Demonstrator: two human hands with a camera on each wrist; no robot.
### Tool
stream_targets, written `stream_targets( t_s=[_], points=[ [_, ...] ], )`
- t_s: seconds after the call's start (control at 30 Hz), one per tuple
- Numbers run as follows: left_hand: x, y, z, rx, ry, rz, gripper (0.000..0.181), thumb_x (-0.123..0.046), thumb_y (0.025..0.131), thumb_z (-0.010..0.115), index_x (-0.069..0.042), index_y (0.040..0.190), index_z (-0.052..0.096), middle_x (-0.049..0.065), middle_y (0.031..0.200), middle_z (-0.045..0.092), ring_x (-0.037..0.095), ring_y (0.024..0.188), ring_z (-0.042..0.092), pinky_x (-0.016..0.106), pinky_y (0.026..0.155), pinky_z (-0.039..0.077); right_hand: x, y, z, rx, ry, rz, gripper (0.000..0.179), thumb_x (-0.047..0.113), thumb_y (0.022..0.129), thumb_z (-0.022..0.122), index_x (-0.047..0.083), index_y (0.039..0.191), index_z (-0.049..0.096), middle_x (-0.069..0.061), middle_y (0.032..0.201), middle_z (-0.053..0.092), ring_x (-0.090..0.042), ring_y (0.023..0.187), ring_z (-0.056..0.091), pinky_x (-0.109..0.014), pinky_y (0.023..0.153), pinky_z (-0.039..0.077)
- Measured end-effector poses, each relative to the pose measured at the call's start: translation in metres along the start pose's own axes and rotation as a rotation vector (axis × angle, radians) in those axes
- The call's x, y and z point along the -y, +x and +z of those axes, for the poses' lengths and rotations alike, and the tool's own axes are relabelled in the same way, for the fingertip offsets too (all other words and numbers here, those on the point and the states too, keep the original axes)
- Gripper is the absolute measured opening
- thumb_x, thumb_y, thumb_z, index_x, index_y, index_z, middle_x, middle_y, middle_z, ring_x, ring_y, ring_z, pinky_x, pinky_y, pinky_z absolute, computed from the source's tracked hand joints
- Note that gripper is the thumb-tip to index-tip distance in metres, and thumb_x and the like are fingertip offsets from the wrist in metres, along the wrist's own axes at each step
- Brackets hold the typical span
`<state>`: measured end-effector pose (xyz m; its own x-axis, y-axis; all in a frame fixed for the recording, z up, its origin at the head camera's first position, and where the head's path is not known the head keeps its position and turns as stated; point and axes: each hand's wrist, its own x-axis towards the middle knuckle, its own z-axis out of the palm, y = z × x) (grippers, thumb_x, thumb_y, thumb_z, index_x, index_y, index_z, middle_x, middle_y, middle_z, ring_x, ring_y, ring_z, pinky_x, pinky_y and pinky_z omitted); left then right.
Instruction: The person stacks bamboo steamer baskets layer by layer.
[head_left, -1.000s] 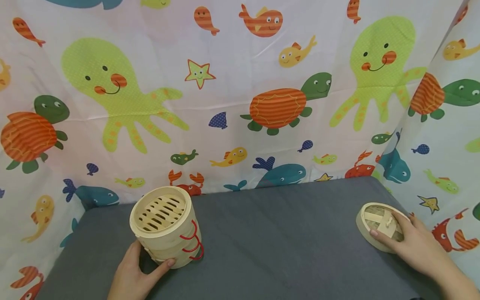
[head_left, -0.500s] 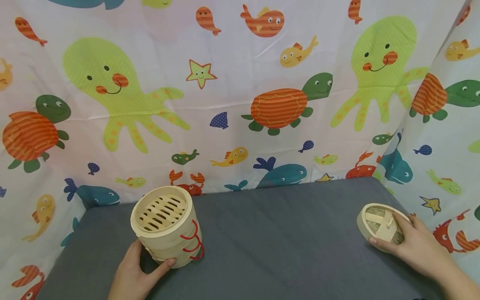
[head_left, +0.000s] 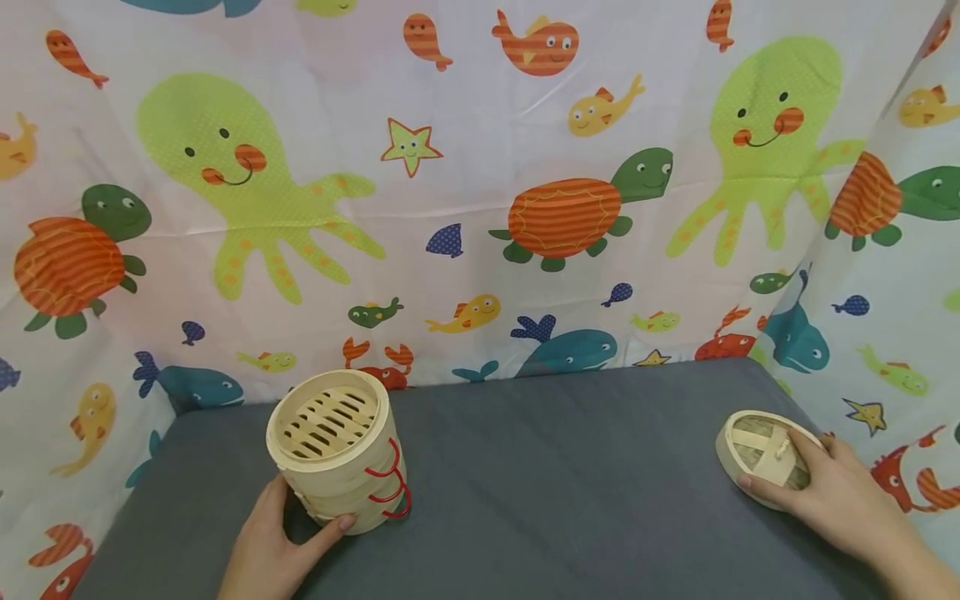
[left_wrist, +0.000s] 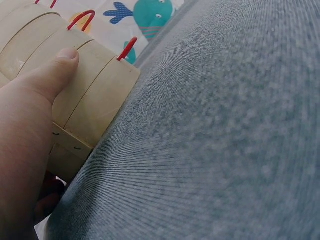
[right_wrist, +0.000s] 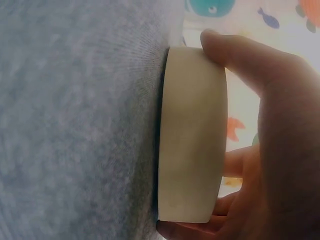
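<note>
A round bamboo steamer (head_left: 337,492) stands upright at the left of the table, its stacked tiers topped by open slats and linked by red loops at the side. My left hand (head_left: 262,546) grips its lower part, thumb in front and fingers round the left side, partly hidden behind it. In the left wrist view the thumb (left_wrist: 62,65) lies across the wall of a tier. At the far right, my right hand (head_left: 840,500) holds the shallow bamboo lid (head_left: 738,475), which has crossed strips on top. The right wrist view shows the lid's side wall (right_wrist: 192,135) flat on the cloth.
Grey cloth (head_left: 555,475) covers the table between the two hands. A white curtain (head_left: 465,192) printed with sea animals hangs behind the table and along both sides.
The head view has shifted a little, so everything appears slightly farther right. Both hands keep their hold, and the steamer and lid stay in place on the cloth.
</note>
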<state>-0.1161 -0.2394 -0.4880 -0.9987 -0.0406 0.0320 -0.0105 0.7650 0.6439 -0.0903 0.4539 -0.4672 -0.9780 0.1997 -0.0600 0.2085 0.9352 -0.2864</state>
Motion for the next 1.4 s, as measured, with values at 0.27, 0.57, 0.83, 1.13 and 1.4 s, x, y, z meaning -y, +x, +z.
stream_targets(
  t_s=[0.27, 0.57, 0.83, 1.13, 1.4],
  points=[
    [0.001, 0.002, 0.0, 0.01, -0.013, 0.008, 0.125, -0.078, 0.084, 0.081, -0.006, 0.171, 0.026, 0.027, 0.164, 0.041, 0.049, 0.148, 0.044, 0.077, 0.113, 0.039, 0.019, -0.001, -0.006, -0.055, 0.021, -0.022, 0.124, 0.078, 0.092, 0.07, -0.012, 0.163, 0.026, -0.051, 0.135, 0.037, -0.066, 0.111, 0.051, -0.079, 0.078, 0.049],
    [0.002, 0.002, 0.003, -0.029, -0.03, 0.057, 0.125, -0.072, 0.086, 0.084, -0.004, 0.172, 0.025, 0.029, 0.166, 0.039, 0.051, 0.15, 0.043, 0.075, 0.113, 0.04, 0.072, -0.004, -0.012, -0.199, 0.109, -0.136, 0.116, 0.071, 0.087, 0.082, -0.006, 0.161, 0.037, -0.042, 0.146, 0.041, -0.061, 0.121, 0.047, -0.081, 0.082, 0.045],
    [0.001, 0.001, 0.0, -0.004, -0.012, 0.022, 0.128, -0.077, 0.086, 0.08, -0.005, 0.173, 0.021, 0.03, 0.166, 0.037, 0.053, 0.15, 0.042, 0.077, 0.112, 0.039, 0.111, -0.002, -0.012, -0.244, 0.157, -0.228, 0.109, 0.066, 0.083, 0.089, 0.002, 0.16, 0.046, -0.029, 0.151, 0.046, -0.05, 0.127, 0.049, -0.069, 0.082, 0.048],
    [0.004, 0.001, -0.001, -0.01, -0.006, 0.019, 0.129, -0.078, 0.086, 0.08, -0.004, 0.173, 0.02, 0.03, 0.167, 0.036, 0.053, 0.151, 0.041, 0.078, 0.113, 0.039, 0.15, -0.002, -0.011, -0.266, 0.184, -0.335, 0.103, 0.065, 0.083, 0.09, 0.011, 0.161, 0.05, -0.022, 0.154, 0.048, -0.044, 0.127, 0.051, -0.054, 0.077, 0.049],
    [0.006, 0.001, 0.0, 0.008, -0.011, -0.003, 0.131, -0.081, 0.085, 0.078, -0.005, 0.174, 0.019, 0.029, 0.169, 0.034, 0.052, 0.152, 0.039, 0.078, 0.114, 0.038, 0.178, 0.002, -0.009, -0.316, 0.198, -0.398, 0.099, 0.065, 0.082, 0.09, 0.014, 0.158, 0.054, -0.02, 0.157, 0.048, -0.043, 0.127, 0.052, -0.056, 0.076, 0.051]
  ],
)
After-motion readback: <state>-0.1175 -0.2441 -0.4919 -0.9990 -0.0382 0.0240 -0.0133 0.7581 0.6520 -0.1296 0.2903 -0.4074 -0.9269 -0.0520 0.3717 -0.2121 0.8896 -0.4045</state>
